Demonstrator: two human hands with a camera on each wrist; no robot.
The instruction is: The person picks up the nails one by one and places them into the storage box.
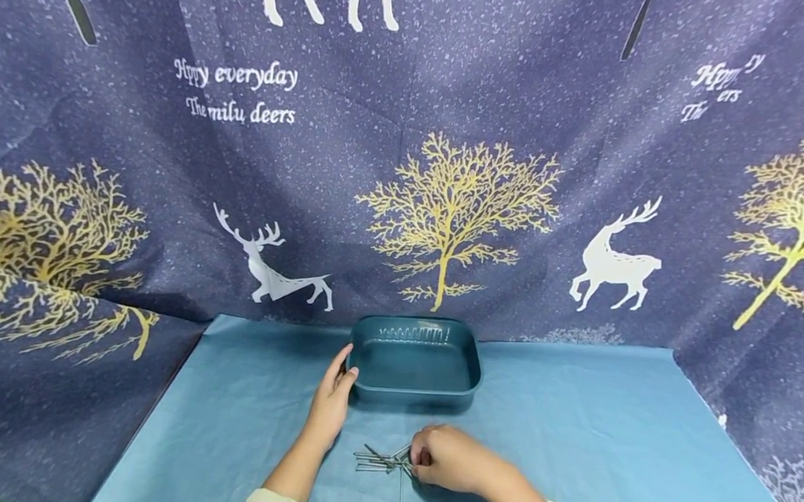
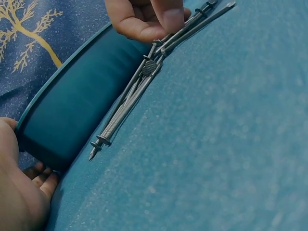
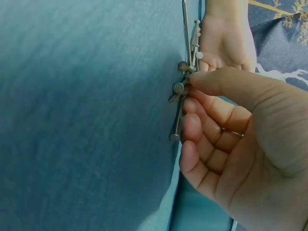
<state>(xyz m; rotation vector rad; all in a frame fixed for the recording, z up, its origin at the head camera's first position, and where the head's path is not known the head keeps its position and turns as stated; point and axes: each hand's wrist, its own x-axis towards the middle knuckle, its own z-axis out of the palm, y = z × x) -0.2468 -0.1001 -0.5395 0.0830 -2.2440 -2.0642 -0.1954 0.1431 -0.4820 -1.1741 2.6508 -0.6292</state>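
Note:
A dark teal plastic tray (image 1: 412, 397) stands at the back middle of the cloth-covered table. My left hand (image 1: 330, 399) holds its left side, thumb at the rim and fingers against the wall; in the left wrist view those fingers (image 2: 44, 182) bend in low at the tray's base. In front of the tray lies a loose, crossed heap of long steel nails (image 1: 378, 462) with flat, cross-hatched heads. At the heap's right end my right hand (image 1: 452, 460) pinches a nail (image 3: 179, 88) between thumb and forefinger, its other fingers curled. The fingertips partly hide this nail.
A light blue cloth (image 1: 606, 448) covers the table and carries the tray and nails. Close behind the tray hangs a dark blue curtain (image 1: 323, 174) printed with deer and golden trees. It also borders the table's left and right sides.

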